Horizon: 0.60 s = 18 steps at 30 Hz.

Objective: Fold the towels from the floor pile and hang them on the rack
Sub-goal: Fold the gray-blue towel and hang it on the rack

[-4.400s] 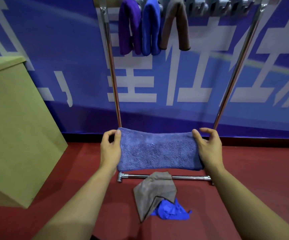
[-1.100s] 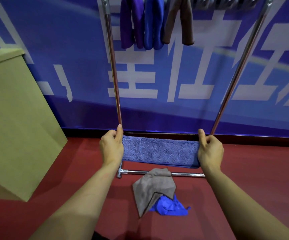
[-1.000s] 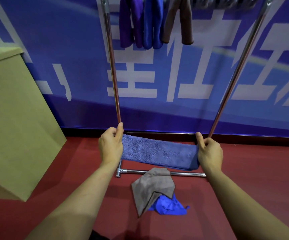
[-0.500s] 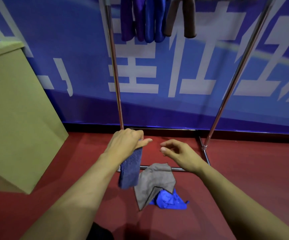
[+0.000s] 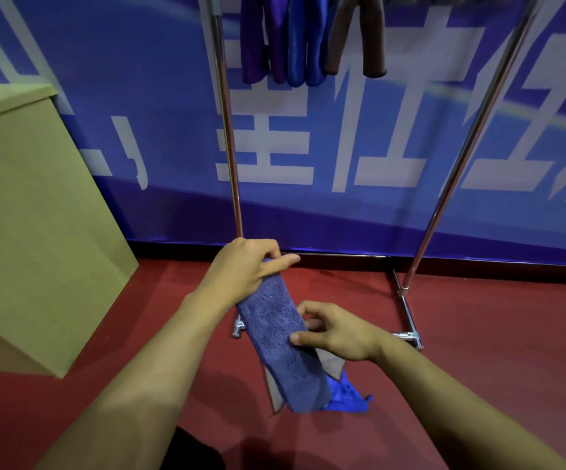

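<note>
1. Left hand (image 5: pixel 244 268) grips the top end of the folded blue-grey towel (image 5: pixel 283 344), fingers curled over it, thumb out straight.
2. Towel hangs as a narrow strip, slanting down to the right, in front of the rack (image 5: pixel 444 184).
3. Right hand (image 5: pixel 337 332) pinches the towel's right edge at mid-length, thumb in front, fingers behind.
4. Floor pile under the strip: grey towel (image 5: pixel 332 362) and bright blue towel (image 5: pixel 347 396), partly hidden.
5. Rack top, far: purple towel (image 5: pixel 261 39), blue towel (image 5: pixel 303 42), brown towel (image 5: pixel 359 32) hung side by side.
6. Cardboard box (image 5: pixel 33 215) at left.
</note>
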Available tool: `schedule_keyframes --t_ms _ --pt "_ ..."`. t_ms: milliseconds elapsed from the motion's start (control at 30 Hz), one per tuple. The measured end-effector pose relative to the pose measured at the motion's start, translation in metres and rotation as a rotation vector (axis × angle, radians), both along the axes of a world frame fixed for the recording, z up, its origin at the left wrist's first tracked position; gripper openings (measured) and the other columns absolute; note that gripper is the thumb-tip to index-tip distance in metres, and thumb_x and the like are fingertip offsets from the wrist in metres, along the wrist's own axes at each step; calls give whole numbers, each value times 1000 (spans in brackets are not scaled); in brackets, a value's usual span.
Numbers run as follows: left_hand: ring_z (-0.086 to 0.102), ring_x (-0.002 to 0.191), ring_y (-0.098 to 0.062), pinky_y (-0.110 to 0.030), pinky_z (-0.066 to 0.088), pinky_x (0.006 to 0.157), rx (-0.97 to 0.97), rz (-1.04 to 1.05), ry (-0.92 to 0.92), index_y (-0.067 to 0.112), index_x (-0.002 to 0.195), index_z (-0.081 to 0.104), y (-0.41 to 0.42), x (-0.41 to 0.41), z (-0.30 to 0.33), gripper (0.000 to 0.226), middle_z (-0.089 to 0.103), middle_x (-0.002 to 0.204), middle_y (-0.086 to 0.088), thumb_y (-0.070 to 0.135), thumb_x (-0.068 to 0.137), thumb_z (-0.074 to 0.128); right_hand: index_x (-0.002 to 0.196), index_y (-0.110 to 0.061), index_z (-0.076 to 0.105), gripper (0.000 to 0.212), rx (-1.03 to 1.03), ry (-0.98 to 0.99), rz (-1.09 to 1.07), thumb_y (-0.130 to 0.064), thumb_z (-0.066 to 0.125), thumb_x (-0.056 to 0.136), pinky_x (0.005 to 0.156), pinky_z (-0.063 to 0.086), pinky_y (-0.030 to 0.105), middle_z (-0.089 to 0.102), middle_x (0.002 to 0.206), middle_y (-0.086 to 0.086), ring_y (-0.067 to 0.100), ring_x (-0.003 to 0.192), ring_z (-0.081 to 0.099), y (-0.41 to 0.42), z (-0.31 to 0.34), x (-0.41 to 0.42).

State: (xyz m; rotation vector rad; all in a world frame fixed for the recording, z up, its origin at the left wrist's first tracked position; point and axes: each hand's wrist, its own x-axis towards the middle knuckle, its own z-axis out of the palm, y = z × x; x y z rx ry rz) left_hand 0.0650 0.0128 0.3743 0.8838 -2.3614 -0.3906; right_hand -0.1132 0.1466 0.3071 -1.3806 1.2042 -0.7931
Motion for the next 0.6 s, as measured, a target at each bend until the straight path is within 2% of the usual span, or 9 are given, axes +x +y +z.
schedule_keyframes --t_ms 67,167,267,333,367,433,500,600 --pt "49 58 -25 -39 45 61 87 42 38 26 63 56 -7 7 -9 49 56 56 -3 71 83 58 106 -12 55 16 22 -13 14 -16 67 96 87 53 45 70 92 13 21 90 62 1 1 1" --pt "37 53 -18 -36 39 58 212 129 111 20 57 52 -18 16 -23 49 46 51 -2 54 88 68 115 -12 55 23 49 -52 0 -15 67 96 87 54 50 70 93 15 24 90 63 2 5 4" --pt "26 53 -17 -35 29 54 339 199 132 14 52 43 -30 27 -40 58 31 50 3 51 91 68 128 -24 55 37 24 -109 -56 -17 69 94 82 51 42 68 88 12 21 86 61 1 14 6" --pt "24 54 -15 -35 25 55 424 226 137 16 51 36 -33 31 -48 61 27 53 2 49 94 63 126 -33 59 37 -26 -143 -101 -20 69 93 81 49 41 64 88 16 23 86 57 1 23 8" --pt "25 54 -13 -35 25 55 485 241 147 17 51 36 -32 33 -51 60 28 54 2 48 96 61 125 -32 60 35 -56 -164 -124 -19 69 93 81 49 40 63 89 18 23 86 57 1 28 9" --pt "32 53 -11 -32 30 57 601 257 171 16 55 49 -27 30 -52 55 38 55 2 48 99 55 123 -25 63 32 -114 -224 -186 -18 68 92 80 51 31 64 91 20 22 88 58 2 37 12" --pt "41 56 -10 -30 35 59 718 264 184 16 58 58 -21 24 -57 56 49 57 4 52 99 53 119 -16 66 28 -167 -299 -260 -16 70 92 84 52 25 71 99 15 18 94 63 2 45 15" --pt "49 67 -13 -31 39 68 900 167 219 13 71 66 -9 9 -65 70 59 68 -2 82 78 55 107 -15 73 20 -244 -397 -364 -17 74 88 91 51 26 75 105 11 15 98 66 -1 57 19"
